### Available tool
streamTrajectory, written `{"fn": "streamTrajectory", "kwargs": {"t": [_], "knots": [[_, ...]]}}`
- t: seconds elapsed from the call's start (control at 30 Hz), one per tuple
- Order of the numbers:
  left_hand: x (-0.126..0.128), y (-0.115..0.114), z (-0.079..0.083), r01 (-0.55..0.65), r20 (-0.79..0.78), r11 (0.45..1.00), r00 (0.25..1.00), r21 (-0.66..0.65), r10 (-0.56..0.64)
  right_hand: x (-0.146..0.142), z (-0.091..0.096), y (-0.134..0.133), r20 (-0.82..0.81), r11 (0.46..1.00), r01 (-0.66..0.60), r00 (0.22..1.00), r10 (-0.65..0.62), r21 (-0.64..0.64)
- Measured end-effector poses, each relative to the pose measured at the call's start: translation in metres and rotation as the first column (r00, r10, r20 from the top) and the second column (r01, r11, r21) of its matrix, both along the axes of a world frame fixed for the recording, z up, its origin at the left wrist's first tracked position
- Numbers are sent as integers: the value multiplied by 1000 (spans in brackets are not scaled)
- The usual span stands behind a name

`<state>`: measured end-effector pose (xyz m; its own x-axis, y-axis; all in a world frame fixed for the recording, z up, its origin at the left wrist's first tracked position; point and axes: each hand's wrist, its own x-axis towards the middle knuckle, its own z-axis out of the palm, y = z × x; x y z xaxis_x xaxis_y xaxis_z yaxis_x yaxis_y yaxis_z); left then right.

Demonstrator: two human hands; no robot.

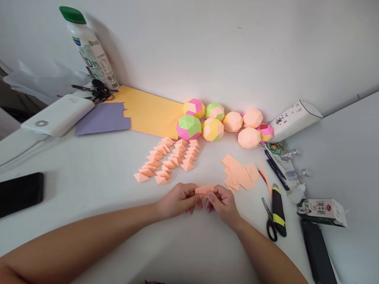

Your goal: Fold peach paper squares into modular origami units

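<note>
Paper piece (pixel 204 190) is pinched between the fingertips of left hand (pixel 176 201) and right hand (pixel 224 202) over the worktop (pixel 100 169); three rows of folded pieces (pixel 169 163) lie toward its back edge, flat pieces (pixel 236 169) remain unfolded

phone (pixel 21 194): cut by left edge | black case (pixel 319 250): cut by bottom edge | peach paper (pixel 204 190): partly covered by hands (pixel 177 201)

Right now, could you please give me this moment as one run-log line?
left hand: pinching peach paper strip | right hand: pinching its other end | nearby: folded peach pieces, flat peach pieces, scissors
</note>
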<state>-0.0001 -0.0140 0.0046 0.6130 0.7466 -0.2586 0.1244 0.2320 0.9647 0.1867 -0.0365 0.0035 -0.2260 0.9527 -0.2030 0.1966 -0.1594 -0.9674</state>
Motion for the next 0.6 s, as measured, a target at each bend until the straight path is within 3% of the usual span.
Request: {"fn": "streamTrajectory", "kwargs": {"t": [0.6], "knots": [[-1,-1,3,31,-33,999,999,34,-29,0,1,0,37,998,-33,999,31,46]]}}
